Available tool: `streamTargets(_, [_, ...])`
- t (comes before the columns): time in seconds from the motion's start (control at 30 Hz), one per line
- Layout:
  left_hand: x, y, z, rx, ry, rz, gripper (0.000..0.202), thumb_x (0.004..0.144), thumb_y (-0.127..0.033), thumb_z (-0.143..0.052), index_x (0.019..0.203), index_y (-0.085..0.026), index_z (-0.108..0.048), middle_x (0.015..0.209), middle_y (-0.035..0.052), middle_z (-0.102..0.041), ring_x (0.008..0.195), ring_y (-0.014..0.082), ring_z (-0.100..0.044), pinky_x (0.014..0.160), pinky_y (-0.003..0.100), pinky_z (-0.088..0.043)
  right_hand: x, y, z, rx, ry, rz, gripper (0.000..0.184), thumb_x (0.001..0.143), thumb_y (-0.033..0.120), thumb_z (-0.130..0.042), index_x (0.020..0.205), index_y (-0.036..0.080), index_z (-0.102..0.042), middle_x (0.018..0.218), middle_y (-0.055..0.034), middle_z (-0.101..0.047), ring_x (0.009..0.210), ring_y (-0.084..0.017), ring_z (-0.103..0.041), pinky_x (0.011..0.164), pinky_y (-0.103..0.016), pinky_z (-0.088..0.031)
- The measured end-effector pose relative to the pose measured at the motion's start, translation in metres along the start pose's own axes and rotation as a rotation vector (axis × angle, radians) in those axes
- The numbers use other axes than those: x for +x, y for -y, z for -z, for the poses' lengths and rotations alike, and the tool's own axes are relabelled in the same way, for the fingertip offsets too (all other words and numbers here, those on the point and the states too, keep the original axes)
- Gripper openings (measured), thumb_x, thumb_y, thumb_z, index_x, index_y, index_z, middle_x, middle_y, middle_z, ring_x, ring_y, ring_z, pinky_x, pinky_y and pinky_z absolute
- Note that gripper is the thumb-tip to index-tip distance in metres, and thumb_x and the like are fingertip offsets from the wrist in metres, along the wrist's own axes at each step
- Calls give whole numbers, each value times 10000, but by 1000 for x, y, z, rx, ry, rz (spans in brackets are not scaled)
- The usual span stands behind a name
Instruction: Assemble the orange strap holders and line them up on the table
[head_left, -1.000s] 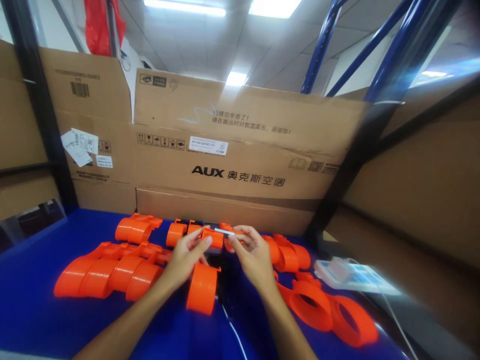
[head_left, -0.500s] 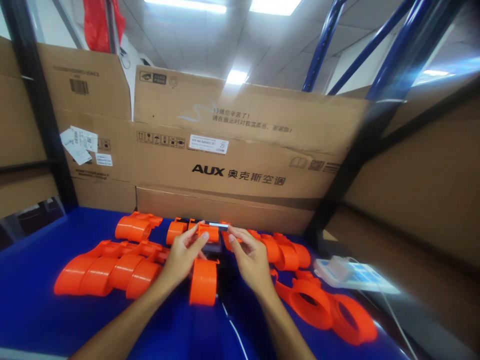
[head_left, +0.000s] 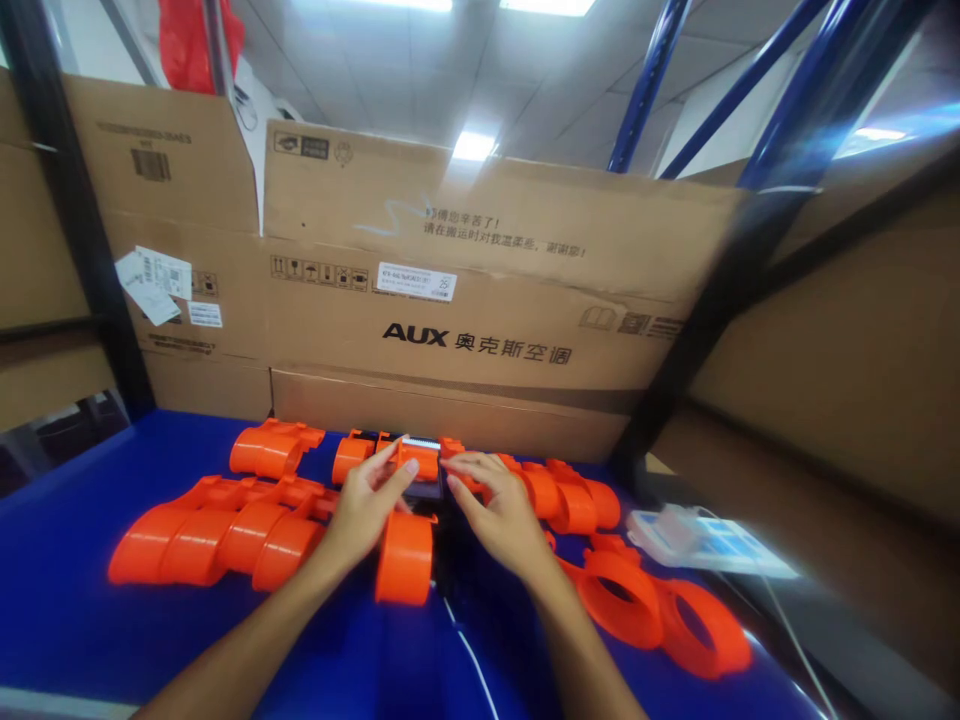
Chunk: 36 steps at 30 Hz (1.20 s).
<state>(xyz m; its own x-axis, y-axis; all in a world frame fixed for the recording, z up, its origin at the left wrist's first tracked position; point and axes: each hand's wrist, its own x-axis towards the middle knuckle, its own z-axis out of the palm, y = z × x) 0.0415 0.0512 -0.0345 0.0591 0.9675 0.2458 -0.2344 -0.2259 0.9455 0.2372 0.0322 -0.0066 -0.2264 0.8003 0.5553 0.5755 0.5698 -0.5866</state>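
Note:
My left hand (head_left: 365, 505) and my right hand (head_left: 501, 510) meet over a small orange and black part (head_left: 421, 463) with a white toothed strip on top, at the back middle of the blue table (head_left: 60, 600). The left thumb and forefinger pinch its left end. My right hand's fingers curl toward its right end and rest on the orange pieces there. An orange ring-shaped part (head_left: 405, 557) stands on edge just in front of the hands.
Orange cylindrical parts lie in a row at the left (head_left: 217, 535) and back left (head_left: 271, 450). More orange rings lie at the right (head_left: 660, 615). A white power strip (head_left: 705, 540) sits at the right. Cardboard boxes (head_left: 480, 330) wall the back.
The hands and the small part have settled slightly lower and left. My right hand has slid from the part's right end onto the orange pieces beside it.

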Motion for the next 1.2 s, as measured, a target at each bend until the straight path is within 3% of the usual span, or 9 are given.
streamTargets(0.2, [3,-3,3,-60,-106,2,705,780,-517,-731,1335,-112,-575,676,-4,-660,497,112,-592,516,213,-441,-12,-8,6,-425,315,-55,267,832,291,-701,1099,286,-722,1205,-92,-593,1158,-302,-520,992,-466,-418])
streamTargets(0.37, [1,-6,1,-58,-100,11,734,774,-502,-744,1357,-106,-543,677,-2,-674,490,114,-596,518,212,-450,-15,-8,7,-472,358,-48,214,832,244,-689,1040,279,-726,1132,-86,-600,1086,-290,-540,950,-448,-432])
streamTargets(0.47, [1,-6,1,-54,-101,3,700,776,-494,-744,1331,-109,-562,700,4,-679,484,105,-590,518,210,-451,-10,-8,13,-396,289,-2,190,859,258,-659,1038,268,-720,1101,-77,-619,1056,-270,-562,945,-435,-444])
streamTargets(0.63, [3,1,0,-69,-112,36,688,743,-486,-775,1303,-135,-583,835,45,-716,476,99,-594,515,226,-472,0,-9,20,-211,-62,-7,220,920,321,-594,1100,241,-693,1017,-66,-684,975,-245,-619,894,-404,-491])
streamTargets(0.73, [3,8,-1,-73,-72,63,713,735,-478,-785,1321,-146,-550,952,82,-729,485,103,-610,515,242,-493,1,-5,18,-81,-181,32,257,920,335,-606,1150,244,-675,1046,-61,-700,951,-226,-648,873,-372,-513])
streamTargets(0.93, [0,14,-5,-44,81,58,705,735,-435,-800,1311,-143,-517,959,97,-738,504,110,-614,493,236,-489,-2,4,10,-69,-254,57,272,907,341,-634,1160,247,-670,978,-60,-697,852,-215,-651,804,-363,-525])
streamTargets(1.07, [-1,12,-6,-31,135,35,615,748,-440,-786,1242,-141,-575,871,74,-736,504,111,-606,484,227,-482,-2,3,8,-66,-240,101,237,909,315,-640,1136,251,-668,1027,-70,-694,931,-233,-649,846,-384,-522])
streamTargets(1.2, [-3,11,-6,-39,158,20,578,755,-433,-784,1218,-144,-594,912,82,-731,542,110,-616,501,221,-493,-1,5,6,-80,-208,166,197,912,277,-640,1107,263,-670,1082,-66,-696,1029,-250,-627,898,-416,-507])
